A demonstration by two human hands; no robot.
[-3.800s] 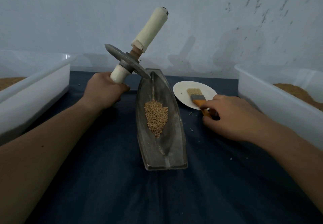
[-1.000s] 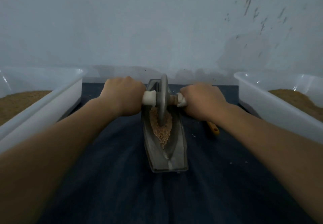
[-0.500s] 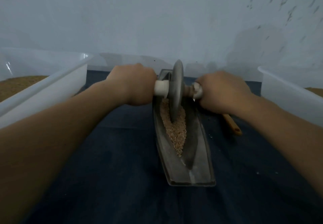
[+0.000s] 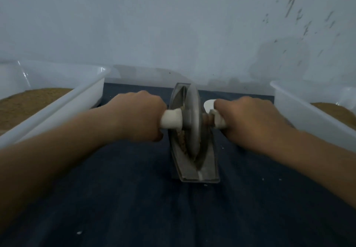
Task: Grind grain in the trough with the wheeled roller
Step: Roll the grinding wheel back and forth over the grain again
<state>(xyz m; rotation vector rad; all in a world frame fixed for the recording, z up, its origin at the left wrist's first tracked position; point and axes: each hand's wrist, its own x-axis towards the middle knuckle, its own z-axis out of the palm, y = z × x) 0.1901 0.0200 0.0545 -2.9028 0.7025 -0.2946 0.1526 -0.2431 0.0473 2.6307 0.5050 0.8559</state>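
The roller [image 4: 192, 119] stands upright in the metal trough [image 4: 209, 163], its disc set in the groove near the near end, with grain [image 4: 182, 140] showing along its left side. The left hand [image 4: 138, 117] grips the white handle on one side with fingers curled round it, and the right hand [image 4: 248, 123] grips the other the same way. The trough lies on a dark blue cloth [image 4: 125, 198] between 2 white tubs [image 4: 63, 102] holding brown grain.

Left tub [image 4: 63, 104] and right tub [image 4: 308, 119], white, each with brown meal [image 4: 25, 102], beside dark blue cloth [image 4: 134, 198].
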